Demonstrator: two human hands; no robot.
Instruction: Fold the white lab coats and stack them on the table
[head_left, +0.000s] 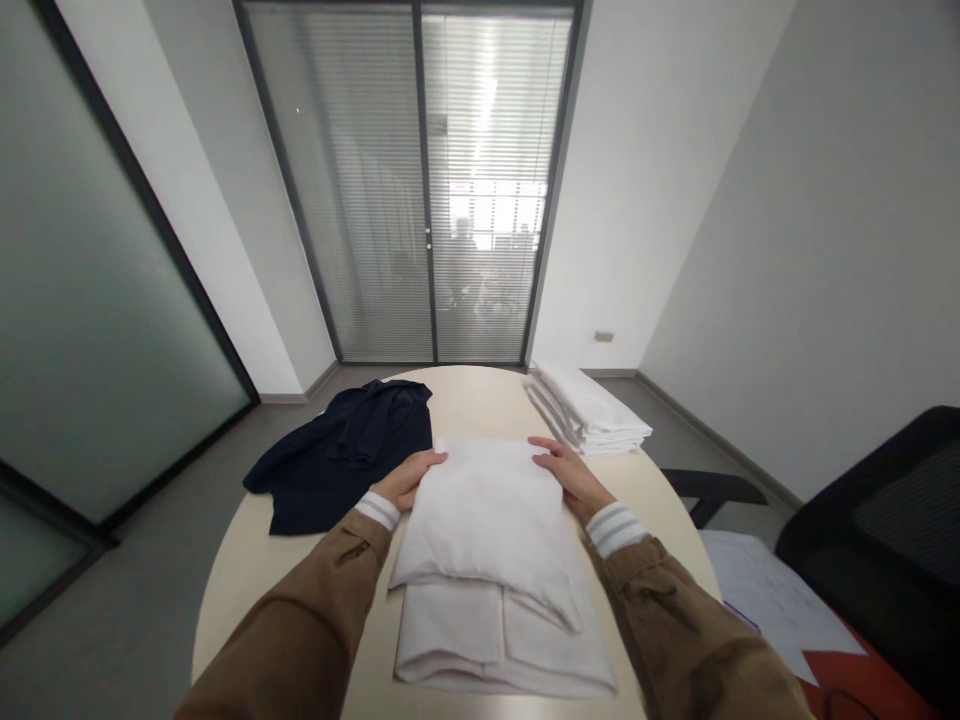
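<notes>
A white garment [487,520], folded into layers, lies on the round cream table [247,590] in front of me. Its upper fold is raised at the far end, over a lower layer that shows nearer to me. My left hand [411,478] grips the left edge of this fold, thumb on top and the other fingers partly hidden beneath. At the right edge, my right hand [571,477] pinches the cloth the same way, with its index finger reaching toward the far corner. The garment's exact kind cannot be made out.
A crumpled dark navy garment [337,460] lies at the table's left. Several folded white cloths are piled in a stack [589,405] at the far right edge. A black chair [885,540] stands on the right, near papers [772,580] on a red surface.
</notes>
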